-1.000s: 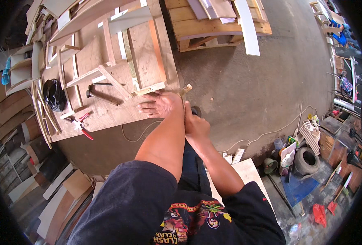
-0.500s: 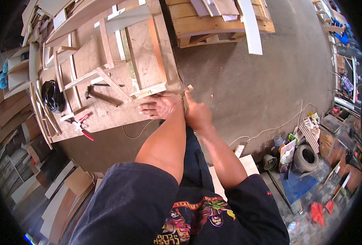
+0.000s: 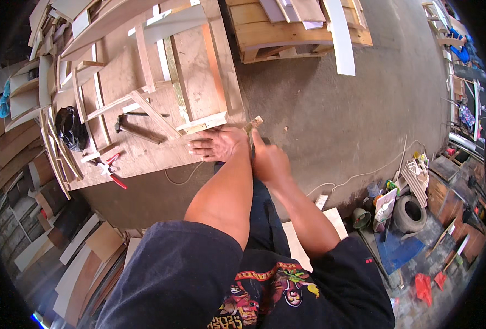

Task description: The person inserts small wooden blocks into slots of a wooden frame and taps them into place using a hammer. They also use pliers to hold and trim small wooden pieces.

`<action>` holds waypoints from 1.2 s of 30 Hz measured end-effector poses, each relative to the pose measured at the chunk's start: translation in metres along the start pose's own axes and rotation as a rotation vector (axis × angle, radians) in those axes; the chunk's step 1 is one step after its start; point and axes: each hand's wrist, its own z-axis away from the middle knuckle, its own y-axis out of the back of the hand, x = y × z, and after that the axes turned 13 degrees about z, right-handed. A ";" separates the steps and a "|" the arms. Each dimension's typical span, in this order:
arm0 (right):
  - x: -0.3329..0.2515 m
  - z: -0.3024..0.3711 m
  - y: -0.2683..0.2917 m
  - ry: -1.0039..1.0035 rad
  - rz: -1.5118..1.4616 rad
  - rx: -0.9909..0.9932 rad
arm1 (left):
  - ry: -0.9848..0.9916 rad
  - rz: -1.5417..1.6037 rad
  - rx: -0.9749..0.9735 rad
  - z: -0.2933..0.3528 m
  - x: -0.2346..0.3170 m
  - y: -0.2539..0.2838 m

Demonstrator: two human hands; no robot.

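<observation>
My left hand (image 3: pixel 220 143) lies flat with fingers stretched on the near right corner of the plywood table (image 3: pixel 160 153), beside the end of a wooden frame (image 3: pixel 203 122). Just past the table edge, my right hand (image 3: pixel 270 163) is closed in a fist, with one digit pointing up toward a short wood piece (image 3: pixel 254 124). That piece sticks out beyond my left wrist. What the fist grips is hidden. A hammer (image 3: pixel 138 130) with a wooden handle rests on the table, and red-handled pliers (image 3: pixel 111 170) lie near its front edge.
A black plastic bag (image 3: pixel 71 129) and wooden strips lie on the table's left side. Ahead stands a wooden crate (image 3: pixel 287 34) stacked with boards. A pale cable (image 3: pixel 358 174) crosses the floor. Right of me are a tire (image 3: pixel 409 214) and a bucket (image 3: pixel 361 217).
My right fist has shifted slightly toward me and to the right. My left hand stays flat on the table corner, and the view has moved a little.
</observation>
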 end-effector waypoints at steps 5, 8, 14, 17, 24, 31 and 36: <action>0.001 0.001 -0.001 0.023 -0.001 -0.052 | -0.020 -0.098 0.028 0.002 0.004 0.004; 0.001 0.002 0.003 0.041 -0.017 -0.011 | 0.009 -0.056 0.001 0.002 0.006 0.002; 0.004 0.007 -0.003 0.001 -0.110 0.056 | -0.017 -0.115 0.078 0.000 -0.004 -0.006; 0.005 -0.018 -0.002 -0.014 -0.118 0.039 | -0.047 -0.115 0.130 -0.001 -0.002 -0.015; 0.001 0.000 0.006 -0.062 -0.112 -0.027 | -0.032 -0.159 0.115 0.002 0.000 -0.006; -0.001 0.000 0.006 -0.007 -0.059 -0.087 | -0.077 -0.146 0.154 -0.001 -0.004 -0.010; 0.006 -0.023 0.002 0.003 -0.109 -0.031 | -0.071 -0.150 0.108 0.004 0.000 -0.006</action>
